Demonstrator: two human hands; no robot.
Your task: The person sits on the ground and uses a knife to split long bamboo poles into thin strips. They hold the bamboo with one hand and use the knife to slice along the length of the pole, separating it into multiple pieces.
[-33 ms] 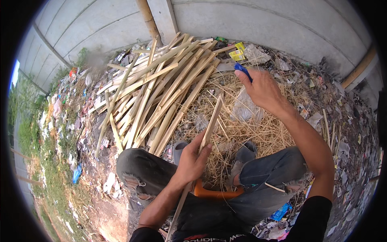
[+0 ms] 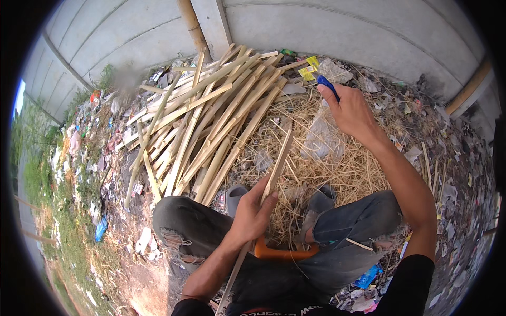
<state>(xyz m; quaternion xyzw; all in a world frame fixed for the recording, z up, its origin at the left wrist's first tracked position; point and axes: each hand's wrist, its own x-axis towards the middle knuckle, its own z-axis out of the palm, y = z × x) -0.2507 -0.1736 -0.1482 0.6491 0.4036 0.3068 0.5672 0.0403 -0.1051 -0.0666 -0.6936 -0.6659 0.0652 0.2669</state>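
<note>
My left hand (image 2: 254,213) is closed around a long bamboo strip (image 2: 280,154). The strip slants up and away past my fingers, and its lower part runs back below my hand toward my lap. Up and to the right, my right hand (image 2: 350,108) grips a blue-handled tool (image 2: 328,87). Its blade, if any, cannot be made out clearly. The tool is apart from the strip. Under my hands, thin bamboo shavings (image 2: 356,171) cover the ground between and beyond my feet.
A pile of split bamboo strips (image 2: 211,113) lies ahead to the left. A concrete panel wall (image 2: 337,31) stands behind it with a bamboo pole (image 2: 194,26). An orange curved object (image 2: 284,253) sits between my legs. Litter and clear plastic (image 2: 320,138) lie around.
My right hand and the blue-handled tool have shifted slightly to the right and away from the strip. The strip's tip has moved a little nearer to me; my left hand stays closed on it.
</note>
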